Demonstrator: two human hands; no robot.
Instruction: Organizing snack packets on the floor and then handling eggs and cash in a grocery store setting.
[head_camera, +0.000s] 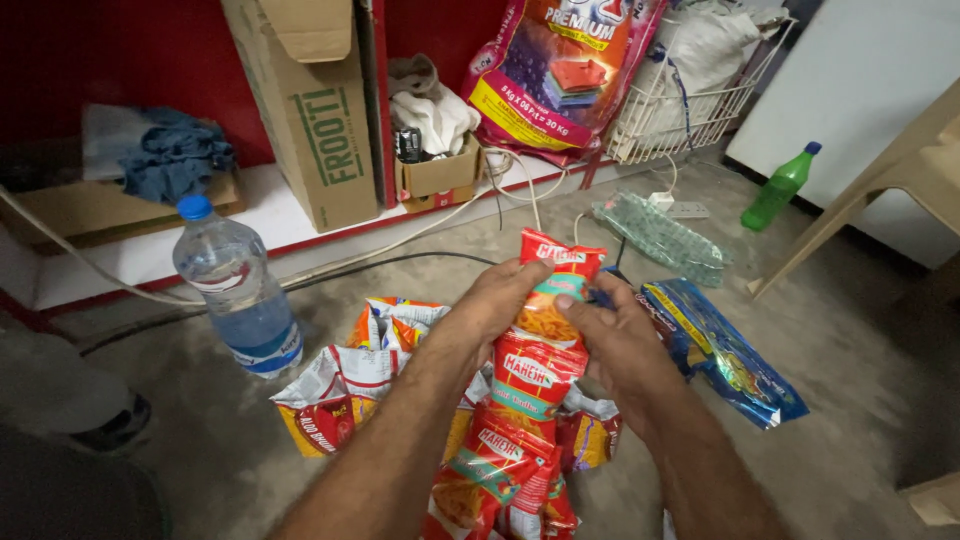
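Note:
A hanging strip of small red and orange snack packets (535, 380) is held up in front of me. My left hand (492, 305) grips the top packet from the left side. My right hand (615, 335) pinches the same packet from the right, thumb on its front. The strip hangs down between my forearms to the bottom of the view. More snack packets (350, 385) of the same kind lie in a loose heap on the grey floor under my hands.
A clear water bottle (238, 290) with a blue cap stands at the left. A blue packet strip (725, 350) and a green packet strip (660, 238) lie to the right. A green bottle (778, 188), cardboard boxes (310, 110), a large detergent bag (560, 75) and cables sit behind.

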